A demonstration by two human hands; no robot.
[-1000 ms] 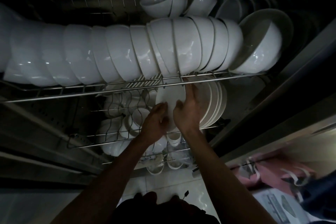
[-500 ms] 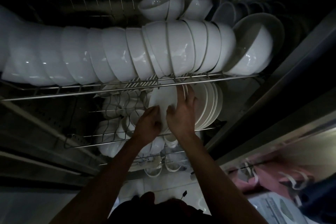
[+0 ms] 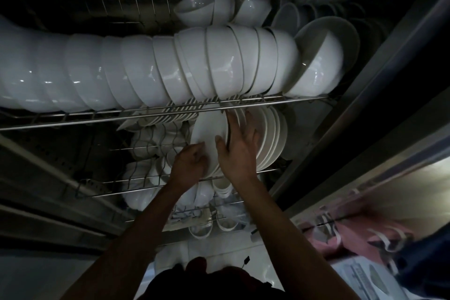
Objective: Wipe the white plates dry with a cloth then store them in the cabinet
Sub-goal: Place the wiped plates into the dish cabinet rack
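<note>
while both hands are working under the upper rack of bowls (image 3: 170,73), a white plate (image 3: 209,134) is standing on edge in the lower wire rack (image 3: 146,182), against the row of plates (image 3: 270,139). left hand (image 3: 190,165) is pinching its lower rim; right hand (image 3: 239,148), fingers now spreading flat, is bracing the stack. compared with a second ago, the plate is sitting deeper, so storing looks nearly finished. no readable writing is showing.

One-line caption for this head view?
Both hands, left and right, slot a white plate into the cabinet's rack beneath bowls.
</note>
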